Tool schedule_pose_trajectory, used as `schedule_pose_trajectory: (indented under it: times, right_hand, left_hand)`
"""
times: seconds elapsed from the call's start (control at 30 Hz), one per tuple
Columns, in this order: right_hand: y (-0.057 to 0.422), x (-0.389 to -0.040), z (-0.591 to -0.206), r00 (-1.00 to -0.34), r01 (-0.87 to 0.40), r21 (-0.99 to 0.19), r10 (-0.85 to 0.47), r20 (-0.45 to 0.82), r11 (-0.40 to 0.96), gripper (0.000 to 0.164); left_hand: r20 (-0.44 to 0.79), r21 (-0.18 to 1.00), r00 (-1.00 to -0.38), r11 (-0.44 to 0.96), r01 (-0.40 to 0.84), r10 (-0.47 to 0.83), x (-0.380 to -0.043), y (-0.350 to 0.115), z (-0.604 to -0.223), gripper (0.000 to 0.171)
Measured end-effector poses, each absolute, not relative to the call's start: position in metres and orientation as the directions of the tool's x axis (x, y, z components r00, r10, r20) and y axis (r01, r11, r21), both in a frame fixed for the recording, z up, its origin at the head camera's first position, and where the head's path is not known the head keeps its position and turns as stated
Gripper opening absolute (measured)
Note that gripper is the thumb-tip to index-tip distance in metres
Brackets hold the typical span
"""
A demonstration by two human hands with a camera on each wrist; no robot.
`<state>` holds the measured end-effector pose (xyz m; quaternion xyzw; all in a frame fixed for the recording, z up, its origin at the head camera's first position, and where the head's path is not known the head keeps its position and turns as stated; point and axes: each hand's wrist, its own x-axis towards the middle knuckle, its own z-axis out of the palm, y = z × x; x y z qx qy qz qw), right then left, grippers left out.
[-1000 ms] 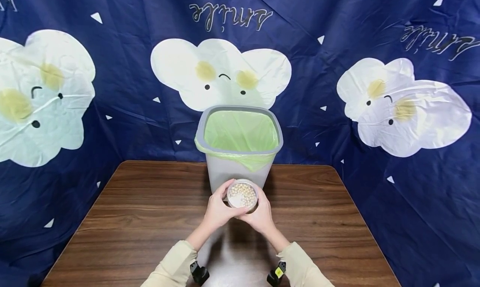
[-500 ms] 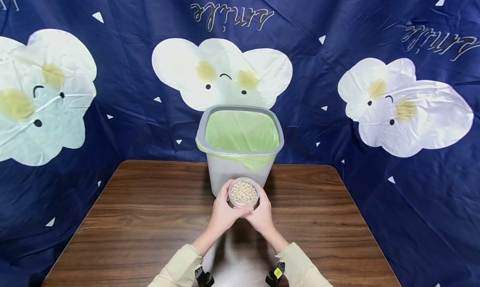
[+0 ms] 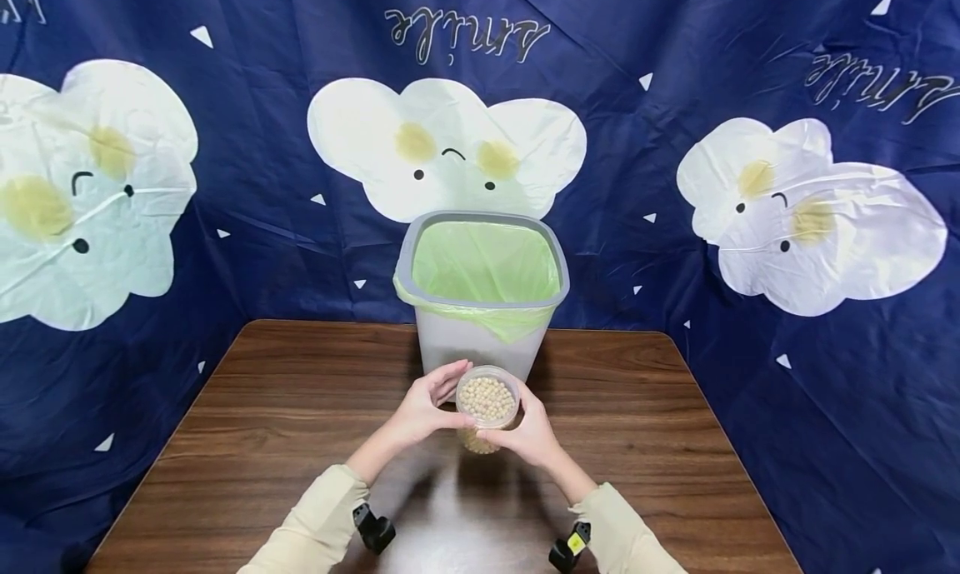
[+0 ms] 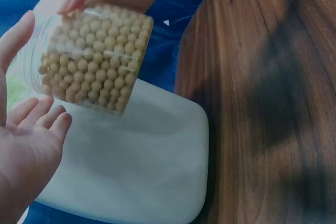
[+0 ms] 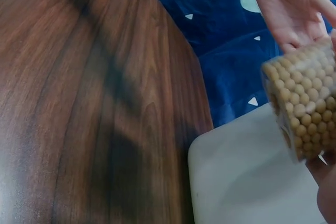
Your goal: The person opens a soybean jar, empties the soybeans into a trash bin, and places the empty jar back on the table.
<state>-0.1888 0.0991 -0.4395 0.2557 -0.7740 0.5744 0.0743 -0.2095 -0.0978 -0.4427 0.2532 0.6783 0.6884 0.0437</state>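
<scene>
Dark-blue cloud-print cloth (image 3: 618, 149) backs a brown wood-grain worktop (image 3: 637, 424). Above it, a clear cylindrical plastic jar (image 3: 487, 397) of round beige beads (image 4: 97, 59) is clamped in the right hand's (image 3: 534, 436) fingers; the left hand's (image 3: 422, 409) fingers spread beside it. A firm, steady grip should suit its smooth sides.

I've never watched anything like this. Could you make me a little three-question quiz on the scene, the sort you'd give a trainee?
1. Which hand grips the jar?
2. The liner in the bin is: A) blue, B) green, C) red.
3. True or false: the jar is inside the bin.

Key
1. The right hand; the left hand is open beside the jar.
2. B.
3. False: it is held in front of the bin, on the person's side.
</scene>
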Motion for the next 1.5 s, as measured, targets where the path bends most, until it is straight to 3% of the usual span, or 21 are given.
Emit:
schedule_pose_trajectory:
  times: [0.17,0.33,0.67,0.9,1.1,1.33,1.5]
  right_hand:
    - [0.102,-0.191,-0.44,-0.824,-0.494,-0.852,-0.408,0.393,0.175,0.078]
    - [0.102,-0.189,-0.439,-0.824,-0.488,-0.859,-0.409,0.392,0.159,0.077]
    - [0.097,-0.19,-0.443,-0.829,-0.542,-0.814,-0.289,0.478,0.209,0.076]
    - [0.088,-0.197,-0.458,-0.818,-0.572,-0.766,-0.126,0.562,0.295,0.083]
    - [0.085,-0.209,-0.481,-0.818,-0.543,-0.745,-0.046,0.573,0.387,0.085]
    - [0.084,-0.204,-0.473,-0.817,-0.541,-0.747,-0.033,0.575,0.386,0.08]
    - [0.088,-0.193,-0.448,-0.833,-0.546,-0.777,-0.1,0.545,0.314,0.078]
  left_hand:
    - [0.266,0.96,-0.845,-0.049,0.275,0.463,-0.209,-0.097,-0.443,0.078]
    - [0.274,0.957,-0.862,-0.029,0.29,0.427,-0.206,-0.093,-0.443,0.077]
    - [0.251,0.964,-0.953,0.045,0.262,0.172,-0.193,-0.072,-0.439,0.083]
    - [0.314,0.942,-0.95,0.13,0.31,-0.005,-0.174,-0.055,-0.416,0.08]
    - [0.303,0.948,-0.946,0.141,0.287,-0.114,-0.171,-0.043,-0.42,0.08]
    - [0.295,0.937,-0.953,0.214,0.277,-0.06,-0.185,-0.048,-0.449,0.104]
    - [0.294,0.938,-0.952,0.166,0.304,0.082,-0.191,-0.065,-0.448,0.098]
